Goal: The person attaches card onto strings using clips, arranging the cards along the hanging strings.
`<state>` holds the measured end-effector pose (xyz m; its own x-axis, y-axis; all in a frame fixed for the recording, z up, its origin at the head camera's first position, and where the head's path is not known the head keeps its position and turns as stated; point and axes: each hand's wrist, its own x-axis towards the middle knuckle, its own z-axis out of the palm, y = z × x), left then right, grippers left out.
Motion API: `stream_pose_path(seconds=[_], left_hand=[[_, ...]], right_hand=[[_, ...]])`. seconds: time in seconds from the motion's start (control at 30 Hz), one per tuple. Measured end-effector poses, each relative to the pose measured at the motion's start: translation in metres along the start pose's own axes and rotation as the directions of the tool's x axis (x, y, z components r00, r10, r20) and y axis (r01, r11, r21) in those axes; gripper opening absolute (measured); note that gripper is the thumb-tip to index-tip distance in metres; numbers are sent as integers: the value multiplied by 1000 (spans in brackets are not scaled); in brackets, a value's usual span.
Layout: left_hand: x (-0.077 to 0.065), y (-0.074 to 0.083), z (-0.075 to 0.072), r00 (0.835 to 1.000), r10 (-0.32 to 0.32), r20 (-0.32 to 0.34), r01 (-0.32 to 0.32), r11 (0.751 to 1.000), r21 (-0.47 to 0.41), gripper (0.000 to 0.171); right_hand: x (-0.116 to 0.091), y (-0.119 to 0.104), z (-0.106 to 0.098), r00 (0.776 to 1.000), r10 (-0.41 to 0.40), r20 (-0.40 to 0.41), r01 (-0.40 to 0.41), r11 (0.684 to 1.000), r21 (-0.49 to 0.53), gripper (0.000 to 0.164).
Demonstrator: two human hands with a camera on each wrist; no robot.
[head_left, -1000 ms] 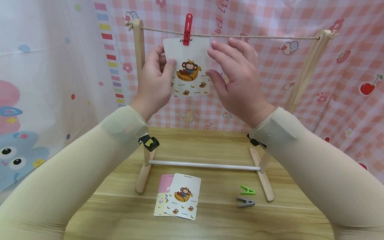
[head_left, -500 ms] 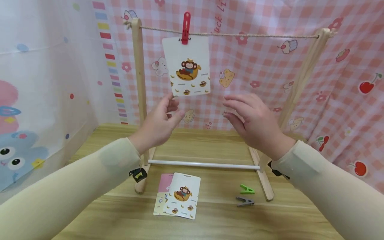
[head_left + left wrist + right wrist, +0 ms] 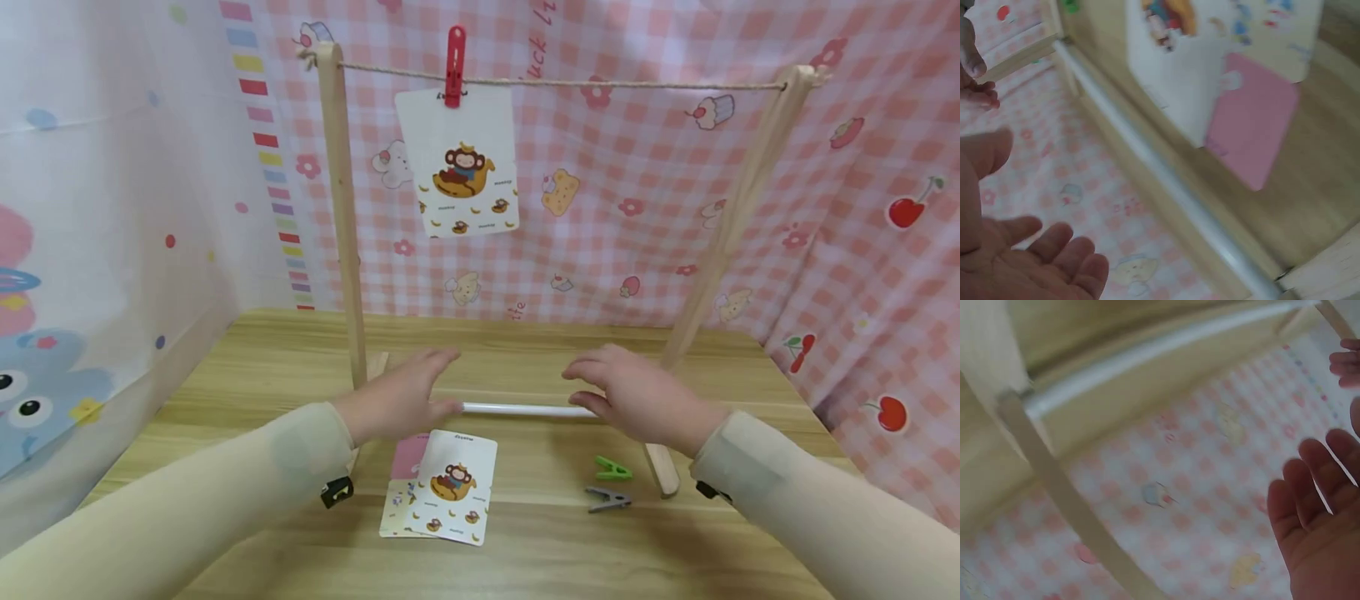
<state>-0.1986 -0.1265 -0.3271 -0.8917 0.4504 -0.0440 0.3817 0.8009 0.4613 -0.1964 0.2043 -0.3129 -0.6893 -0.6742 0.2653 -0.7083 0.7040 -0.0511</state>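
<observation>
Monkey card (image 3: 453, 492) lies flat on tabletop (image 3: 562, 554), lower centre of frame, overlapping pink-and-yellow card (image 3: 408, 458). Likely light, thin, flexible, perhaps slick; best pinched by free right edge. Left hand (image 3: 397, 396) just above them in frame, grip empty, fingers loosely spread; right hand (image 3: 637, 393), right of centre, likewise holding nothing. Green clip (image 3: 613, 469) and grey clip (image 3: 608, 499) lower right, likely stiff-sprung. Upper left of centre: hanging card (image 3: 459, 171), red clip (image 3: 455, 67) pinning it to rope (image 3: 600, 83).

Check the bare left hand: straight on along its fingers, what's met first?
Probably the pink-and-white checked fabric backdrop; the left hand seems likely to pass over the thin white horizontal rod, though depth is unclear.
</observation>
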Motion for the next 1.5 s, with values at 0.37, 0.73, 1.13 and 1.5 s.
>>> stream_pose_path(seconds=[0.37,0.73,1.13,1.5], left_hand=[[-6,-12,28,980,-16,199,0,997,79,80],[-10,-20,39,980,6,200,-33,990,135,81],[-13,-20,42,978,11,209,-40,990,137,85],[-13,-22,47,974,-32,223,-2,988,152,90]], right_hand=[[-18,9,29,973,-6,230,-15,996,90,27],[-23,9,32,936,77,344,-114,990,89,33],[-28,7,34,921,68,383,-119,986,113,38],[-29,5,36,902,34,431,-95,988,121,47]])
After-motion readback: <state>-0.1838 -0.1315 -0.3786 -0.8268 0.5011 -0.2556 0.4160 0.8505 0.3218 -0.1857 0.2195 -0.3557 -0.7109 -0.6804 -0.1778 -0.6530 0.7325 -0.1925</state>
